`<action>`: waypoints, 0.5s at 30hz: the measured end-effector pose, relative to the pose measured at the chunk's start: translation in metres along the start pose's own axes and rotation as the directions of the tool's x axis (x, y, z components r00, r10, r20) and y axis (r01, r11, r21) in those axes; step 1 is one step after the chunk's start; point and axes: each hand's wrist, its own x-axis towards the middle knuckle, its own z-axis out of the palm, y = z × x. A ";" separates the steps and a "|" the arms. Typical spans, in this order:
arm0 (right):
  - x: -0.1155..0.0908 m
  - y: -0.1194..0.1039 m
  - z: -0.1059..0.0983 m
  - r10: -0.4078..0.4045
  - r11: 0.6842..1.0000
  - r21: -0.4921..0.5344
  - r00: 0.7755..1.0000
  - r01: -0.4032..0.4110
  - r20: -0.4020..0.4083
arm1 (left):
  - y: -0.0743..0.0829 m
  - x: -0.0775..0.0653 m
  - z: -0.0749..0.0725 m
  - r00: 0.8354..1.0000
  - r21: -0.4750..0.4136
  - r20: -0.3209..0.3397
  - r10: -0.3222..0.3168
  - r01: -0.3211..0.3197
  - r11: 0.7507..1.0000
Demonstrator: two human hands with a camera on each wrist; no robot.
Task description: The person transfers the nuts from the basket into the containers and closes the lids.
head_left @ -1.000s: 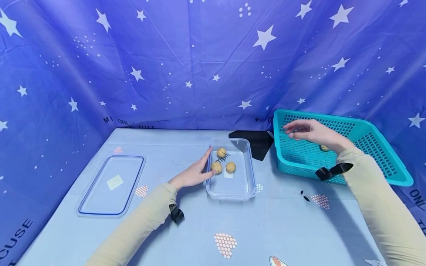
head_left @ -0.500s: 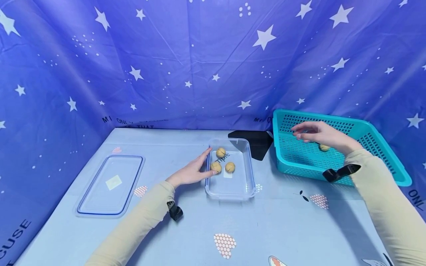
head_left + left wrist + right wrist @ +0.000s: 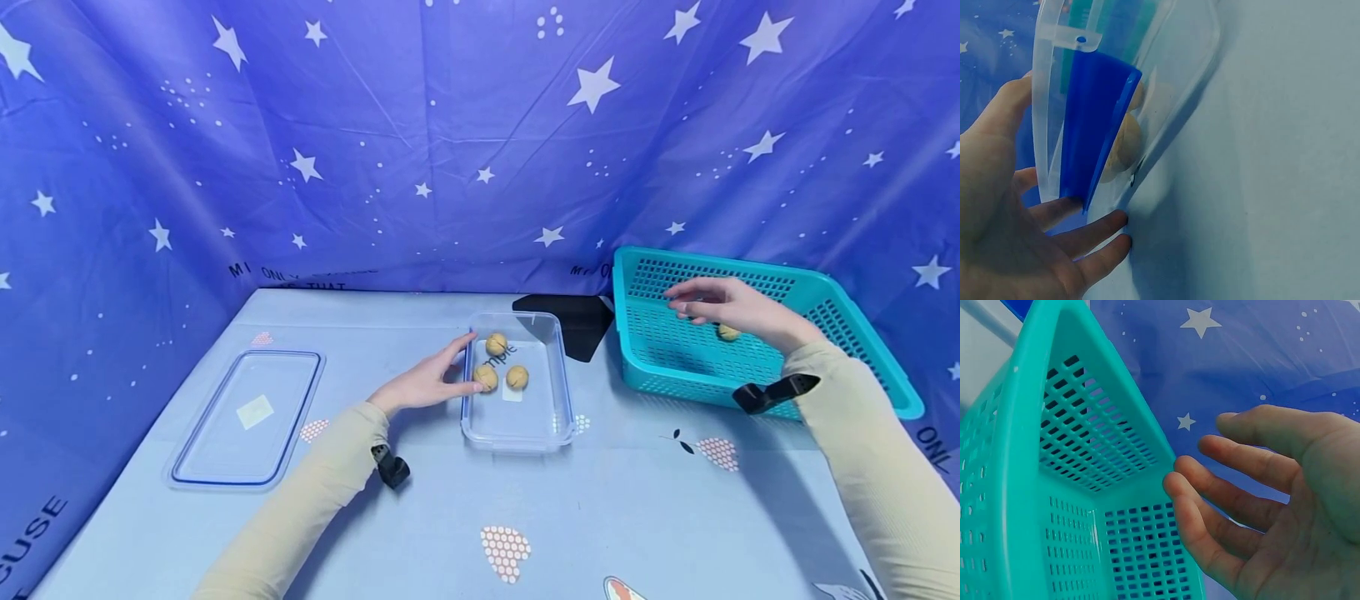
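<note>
A clear plastic food container (image 3: pixel 536 421) with a blue-edged rim stands mid-table, holding three walnuts (image 3: pixel 517 377) toward its back left. My left hand (image 3: pixel 423 383) rests against its left side, fingers extended and thumb at the rim. In the left wrist view, those fingertips (image 3: pixel 1119 219) lie along the wall by a blue latch flap (image 3: pixel 1100 106). Over the teal basket (image 3: pixel 633 367) hovers my right hand (image 3: pixel 742 308), palm down, fingers loosely bent around nothing. Beneath it, one walnut (image 3: pixel 727 332) lies on the basket floor, partly hidden by the hand.
A clear lid (image 3: pixel 243 446) with a blue seal lies flat at the left of the table. Between container and basket, a black flat patch (image 3: pixel 573 321) shows at the back edge. A blue starry curtain (image 3: pixel 420 125) encloses the back and sides.
My right hand has drifted slightly right over the basket, uncovering more of the walnut there. The left hand stays at the container.
</note>
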 end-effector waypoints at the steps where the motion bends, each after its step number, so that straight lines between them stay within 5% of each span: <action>1: 0.000 0.001 0.000 0.002 1.000 -0.002 1.000 -0.002 0.000 | 0.000 0.000 -0.001 1.000 -0.002 0.001 0.002 -0.002 1.000; 15: -0.004 0.011 -0.009 0.021 0.999 -0.036 0.999 -0.022 -0.048 | 0.000 0.003 -0.004 1.000 -0.012 0.012 0.013 -0.013 1.000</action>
